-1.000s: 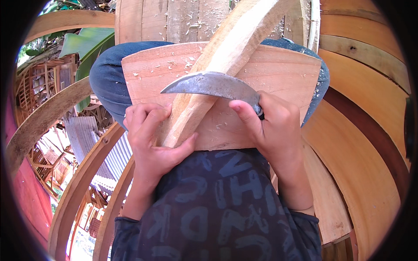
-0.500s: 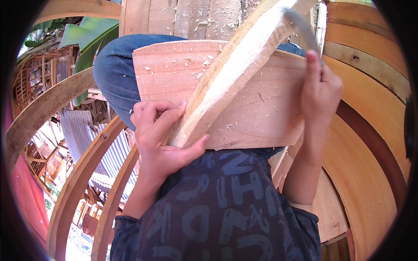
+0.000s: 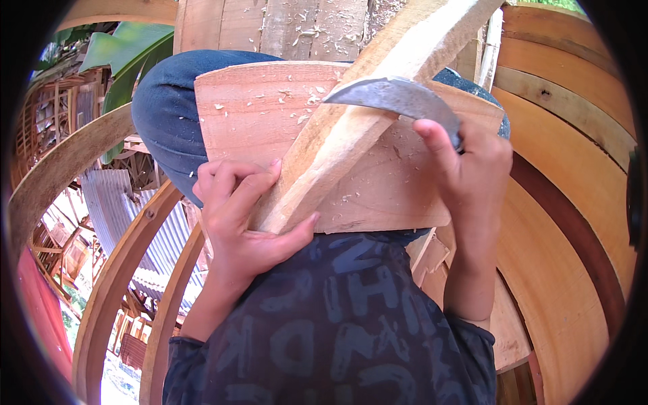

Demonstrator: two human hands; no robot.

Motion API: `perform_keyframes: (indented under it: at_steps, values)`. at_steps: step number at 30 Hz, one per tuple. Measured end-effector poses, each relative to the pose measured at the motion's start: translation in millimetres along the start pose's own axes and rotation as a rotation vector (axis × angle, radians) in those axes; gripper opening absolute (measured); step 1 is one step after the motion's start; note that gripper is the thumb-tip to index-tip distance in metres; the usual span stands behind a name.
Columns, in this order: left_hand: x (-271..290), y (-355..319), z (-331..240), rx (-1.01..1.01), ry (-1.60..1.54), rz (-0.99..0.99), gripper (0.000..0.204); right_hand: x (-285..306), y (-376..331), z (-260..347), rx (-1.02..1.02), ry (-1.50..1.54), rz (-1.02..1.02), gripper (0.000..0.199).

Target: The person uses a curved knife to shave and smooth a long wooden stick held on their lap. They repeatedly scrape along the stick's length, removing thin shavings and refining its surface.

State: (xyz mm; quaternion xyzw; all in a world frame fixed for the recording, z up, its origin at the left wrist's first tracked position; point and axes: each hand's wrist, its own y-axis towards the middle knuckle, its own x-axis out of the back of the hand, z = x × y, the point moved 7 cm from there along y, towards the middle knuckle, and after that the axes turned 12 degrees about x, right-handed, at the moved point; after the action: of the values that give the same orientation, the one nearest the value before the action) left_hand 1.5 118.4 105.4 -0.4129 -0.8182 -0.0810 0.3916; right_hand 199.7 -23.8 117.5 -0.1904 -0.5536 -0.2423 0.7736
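Note:
A long, pale length of wood [image 3: 337,145] slants across my lap from lower left to upper right, its upper face freshly shaved. My left hand [image 3: 236,209] grips its near end, thumb on one side and fingers on the other. In my right hand [image 3: 472,169] is a curved sickle-like knife [image 3: 398,98], its grey blade lying across the middle of the wood with the tip pointing left. The knife's handle is hidden in my fist. Beneath the wood, a broad flat board [image 3: 243,108] rests on my legs, dotted with shavings.
Planks [image 3: 290,30] strewn with shavings lie beyond my knees. Curved wooden ribs [image 3: 125,270] rise at the left, with corrugated metal sheets [image 3: 111,209] below them. A wall of bent planks [image 3: 560,229] curves round on the right. A large green leaf [image 3: 128,50] hangs at upper left.
The knife has come down and left along the wood, from near its far end to its middle, my right hand moving with it. My left hand keeps its hold.

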Motion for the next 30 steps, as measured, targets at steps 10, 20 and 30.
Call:
perform_keyframes:
  at_steps: [10, 20, 30]
  values:
    - [-7, 0, 0, 0.004, 0.038, 0.012, 0.055, 23, -5, -104, -0.455, 0.113, -0.214, 0.066]
    - [-7, -3, -8, -0.017, 0.033, 0.01, 0.06, -4, -13, 16, 0.063, 0.005, 0.005, 0.068]
    - [-16, -3, -8, 0.016, 0.078, -0.003, 0.062, 0, -1, -58, -0.213, -0.031, -0.07, 0.071]
